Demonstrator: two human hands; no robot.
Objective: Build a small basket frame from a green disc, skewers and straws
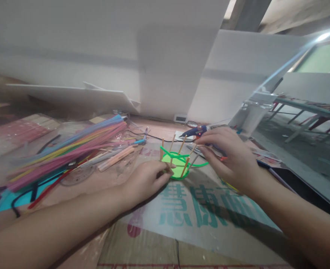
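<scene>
A small basket frame stands on the table, with a round light-green base [178, 172] and several thin wooden sticks [185, 167] upright around its edge. A bright green pipe cleaner [176, 155] winds between the sticks, its loose end sticking out to the right. My left hand [149, 179] is closed at the frame's near left side, thumb and fingers pinching a stick there. From the right, my right hand [228, 157] pinches the top of another stick between thumb and forefinger. Behind that hand lies a dark blue glue gun [194, 131], partly hidden by the fingers.
Bundled coloured pipe cleaners [83, 140] lie at the left, beside plastic packets [24, 130]. A printed translucent sheet [153, 213] is under the frame. White boards [97, 56] rise behind. A small white display [181, 118] and a clear plastic cup [254, 117] stand at the back.
</scene>
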